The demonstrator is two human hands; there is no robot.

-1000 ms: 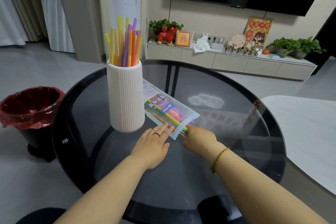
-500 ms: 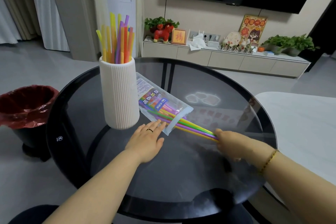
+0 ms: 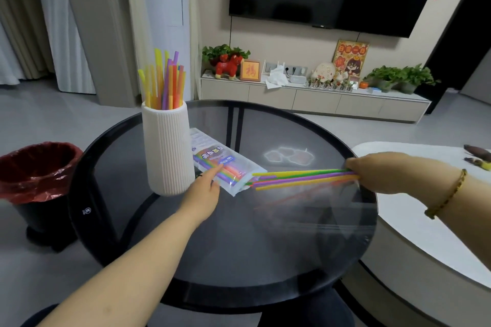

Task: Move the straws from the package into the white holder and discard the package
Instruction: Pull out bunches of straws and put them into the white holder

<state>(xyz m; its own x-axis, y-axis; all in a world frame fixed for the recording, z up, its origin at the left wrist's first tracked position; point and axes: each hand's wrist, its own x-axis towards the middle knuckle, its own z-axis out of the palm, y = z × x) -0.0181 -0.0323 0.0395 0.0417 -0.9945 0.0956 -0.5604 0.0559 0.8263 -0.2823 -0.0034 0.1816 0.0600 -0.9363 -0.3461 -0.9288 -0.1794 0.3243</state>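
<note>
A clear plastic straw package (image 3: 225, 162) lies on the round dark glass table (image 3: 225, 247), just right of the white ribbed holder (image 3: 167, 151). Several coloured straws (image 3: 164, 82) stand in the holder. My left hand (image 3: 203, 194) lies flat with its fingers pressing the package's near edge. My right hand (image 3: 382, 172) is closed on a bundle of coloured straws (image 3: 300, 178), held almost level above the table. Their left tips are at the package's open end. More straws remain inside the package.
A black bin with a red liner (image 3: 37, 167) stands on the floor left of the table. A white oval table (image 3: 425, 207) sits at the right. A low TV cabinet (image 3: 313, 98) with plants and ornaments lines the far wall.
My right hand has pulled a bundle of straws rightward out of the package. My left hand has stayed on the package, holding it down.
</note>
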